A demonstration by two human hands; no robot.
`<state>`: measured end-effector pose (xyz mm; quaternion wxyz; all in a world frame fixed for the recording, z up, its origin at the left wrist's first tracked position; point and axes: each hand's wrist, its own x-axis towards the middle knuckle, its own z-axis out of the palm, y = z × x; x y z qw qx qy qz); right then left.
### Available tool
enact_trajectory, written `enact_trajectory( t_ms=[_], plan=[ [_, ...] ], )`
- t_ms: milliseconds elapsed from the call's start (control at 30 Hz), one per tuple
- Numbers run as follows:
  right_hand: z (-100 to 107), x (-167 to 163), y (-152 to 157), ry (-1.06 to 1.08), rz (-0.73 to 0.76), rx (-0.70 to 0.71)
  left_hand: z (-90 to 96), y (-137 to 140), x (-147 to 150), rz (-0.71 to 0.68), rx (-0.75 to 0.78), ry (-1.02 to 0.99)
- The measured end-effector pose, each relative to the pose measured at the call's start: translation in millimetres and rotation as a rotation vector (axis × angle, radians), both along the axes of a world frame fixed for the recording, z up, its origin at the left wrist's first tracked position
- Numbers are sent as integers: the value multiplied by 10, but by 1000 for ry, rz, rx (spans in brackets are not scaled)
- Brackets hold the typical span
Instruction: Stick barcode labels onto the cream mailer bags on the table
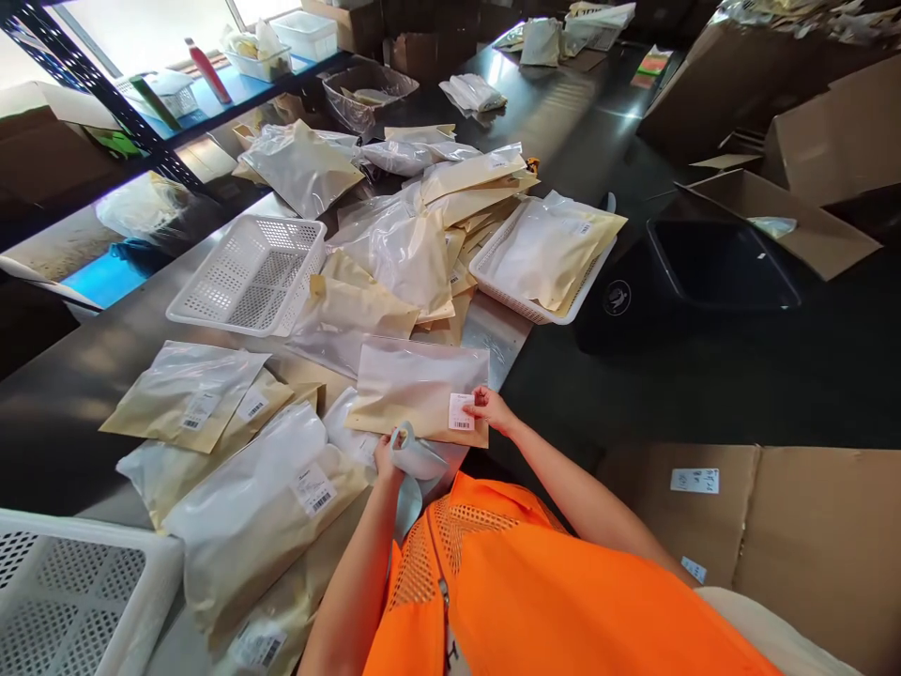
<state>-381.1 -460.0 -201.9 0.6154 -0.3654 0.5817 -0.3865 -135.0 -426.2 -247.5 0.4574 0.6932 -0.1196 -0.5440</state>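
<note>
A flat packing bag [408, 380], clear plastic above and tan paper below, lies in front of me at the table edge. My right hand [493, 410] is closed, its fingers pinching the edge of a white barcode label [461, 411] at the bag's lower right corner. Whether the label is fully stuck down I cannot tell. My left hand [385, 458] is closed around a loosely curled roll of pale label strip [417, 453] just below the bag's lower edge. Part of that strip hangs down against my orange vest. To the left lie several similar bags [246, 498] bearing barcode labels.
A white perforated basket [264, 324] stands behind the labelled bags, and another basket [165, 582] is at lower left. A heap of bags [394, 244] covers the table behind. A basket of bags [581, 305], a black bin [725, 305] and cardboard boxes [831, 535] are right.
</note>
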Motion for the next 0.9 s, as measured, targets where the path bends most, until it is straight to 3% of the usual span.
enact_trajectory(
  t_ms=[233, 533, 700, 800, 900],
  plan=[
    [-198, 100, -39, 230, -72, -60, 148, -11, -7, -15, 35, 25],
    [-134, 248, 42, 608, -101, -149, 239, -35, -37, -29, 70, -25],
    [-125, 252, 14, 919, -8, -39, 206, -7, -13, -47, 41, -7],
    [-181, 50, -43, 921, -180, 48, 160, 3, -1, -43, 9, 5],
    [-229, -208, -91, 899, -408, 43, 119, 2, 2, -32, -4, 8]
  ],
)
